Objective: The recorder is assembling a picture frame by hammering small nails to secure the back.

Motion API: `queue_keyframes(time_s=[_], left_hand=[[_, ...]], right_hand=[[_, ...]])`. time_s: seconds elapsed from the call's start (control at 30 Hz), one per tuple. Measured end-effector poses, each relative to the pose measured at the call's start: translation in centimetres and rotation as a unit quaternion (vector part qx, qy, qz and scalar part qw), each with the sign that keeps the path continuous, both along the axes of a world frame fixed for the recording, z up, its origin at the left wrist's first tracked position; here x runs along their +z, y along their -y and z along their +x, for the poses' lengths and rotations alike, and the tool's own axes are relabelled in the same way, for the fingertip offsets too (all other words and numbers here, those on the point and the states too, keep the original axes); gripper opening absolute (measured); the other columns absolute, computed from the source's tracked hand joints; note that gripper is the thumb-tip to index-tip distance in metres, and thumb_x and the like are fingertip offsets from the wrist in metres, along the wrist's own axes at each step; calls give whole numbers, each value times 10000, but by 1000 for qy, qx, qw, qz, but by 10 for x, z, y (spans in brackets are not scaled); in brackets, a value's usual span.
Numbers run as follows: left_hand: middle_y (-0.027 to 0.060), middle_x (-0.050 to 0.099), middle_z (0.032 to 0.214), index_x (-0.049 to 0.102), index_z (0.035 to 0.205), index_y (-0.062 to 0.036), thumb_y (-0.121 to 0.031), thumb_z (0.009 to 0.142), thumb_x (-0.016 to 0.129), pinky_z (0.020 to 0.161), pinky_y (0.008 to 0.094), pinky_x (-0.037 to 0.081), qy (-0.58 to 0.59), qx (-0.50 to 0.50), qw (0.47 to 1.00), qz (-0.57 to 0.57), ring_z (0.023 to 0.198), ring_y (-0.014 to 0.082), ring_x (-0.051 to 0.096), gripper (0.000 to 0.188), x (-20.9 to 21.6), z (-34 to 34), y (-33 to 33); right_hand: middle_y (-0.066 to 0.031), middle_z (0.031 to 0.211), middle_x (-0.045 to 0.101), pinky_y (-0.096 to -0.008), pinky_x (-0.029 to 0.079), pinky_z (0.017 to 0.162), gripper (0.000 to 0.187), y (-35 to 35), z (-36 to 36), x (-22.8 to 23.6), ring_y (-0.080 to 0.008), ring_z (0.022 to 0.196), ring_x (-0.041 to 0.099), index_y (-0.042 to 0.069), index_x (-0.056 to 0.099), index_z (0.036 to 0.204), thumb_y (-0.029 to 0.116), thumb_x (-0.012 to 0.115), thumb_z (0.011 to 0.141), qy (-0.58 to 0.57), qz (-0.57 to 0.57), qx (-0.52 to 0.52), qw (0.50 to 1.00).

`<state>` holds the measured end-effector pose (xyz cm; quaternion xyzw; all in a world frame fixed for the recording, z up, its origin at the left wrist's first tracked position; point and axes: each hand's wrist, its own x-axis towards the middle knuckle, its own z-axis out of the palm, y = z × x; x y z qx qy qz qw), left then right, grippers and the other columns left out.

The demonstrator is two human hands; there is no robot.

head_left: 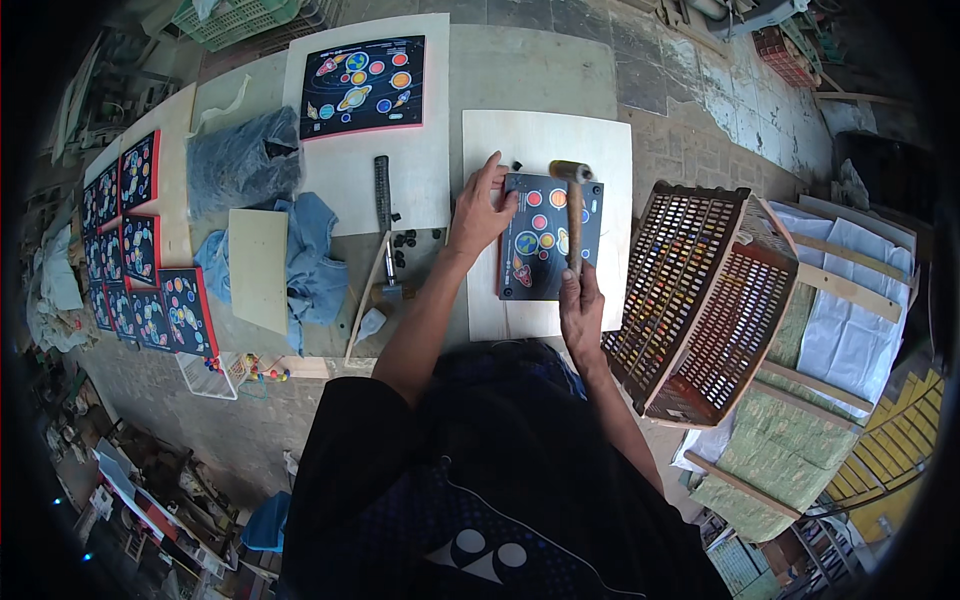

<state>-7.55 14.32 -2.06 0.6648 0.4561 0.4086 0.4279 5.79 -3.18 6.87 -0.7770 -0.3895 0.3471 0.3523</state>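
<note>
My right hand (582, 305) is closed round the wooden handle of a hammer (574, 225). The hammer's head lies over the far edge of a dark board (548, 245) printed with planets and a rocket. Small black caps or feet show at some of the board's corners. At the board's left edge rests my left hand (482, 212), fingers stretched out and thumb against the edge. Just past its fingertips sits a loose black piece (516, 166). Under the board lies a pale wooden sheet (485, 290).
Several small black pieces (402, 242) lie left of my left arm, beside a black-handled tool (382, 190). Another planet board (362, 85) lies on a pale sheet at the back. More boards (140, 250) stand at far left. A brown plastic crate (690, 300) is at right.
</note>
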Motion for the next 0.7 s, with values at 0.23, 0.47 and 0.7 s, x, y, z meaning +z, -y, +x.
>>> queue_keyframes(time_s=[0.23,0.47,0.7], left_hand=[[180,684,1016,689,1077,-7,-82,888,672,770,424,569,-56,43,997,13,847,334,698,204,-2,3,-30],[168,693,919,742,917,-29,-164,882,704,759,409,562,-288,-53,956,13,809,321,699,145,26,24,-61],[130,739,955,762,983,-47,-166,878,728,738,362,556,-28,-49,995,-83,802,263,709,161,11,-3,-50]], right_hand=[[20,739,498,-268,362,578,398,9,19,5,-70,673,398,-31,569,1234,330,533,1071,-152,-30,-101,983],[36,752,482,-255,355,569,395,20,18,3,-54,667,399,-21,580,1234,334,546,1066,-151,-6,-114,982],[22,713,478,-258,356,562,425,30,10,8,-56,650,405,-36,579,1251,340,574,1053,-154,-41,-110,981]])
